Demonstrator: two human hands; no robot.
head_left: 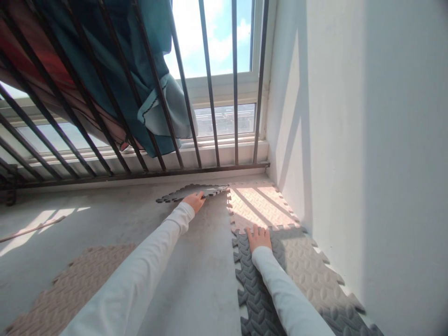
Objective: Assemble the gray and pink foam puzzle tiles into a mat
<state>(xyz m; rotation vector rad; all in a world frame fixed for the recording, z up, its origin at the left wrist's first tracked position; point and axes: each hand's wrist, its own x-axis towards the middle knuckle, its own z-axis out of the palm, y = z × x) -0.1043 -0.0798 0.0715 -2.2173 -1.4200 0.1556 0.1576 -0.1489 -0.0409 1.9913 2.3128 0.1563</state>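
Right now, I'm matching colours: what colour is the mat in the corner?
The corner mat is pinkish with a raised pattern; best seen in the head view.

Pink square foam tile (261, 200) flat on grey floor (196, 275), far corner: white wall (336, 140) to its right, black metal railing (235, 93) behind. Grey square foam tile (311, 270) directly in front, edges meeting. Second grey foam tile (178, 192) left of pink one. Loose pink foam tile (84, 275) near left, apart.
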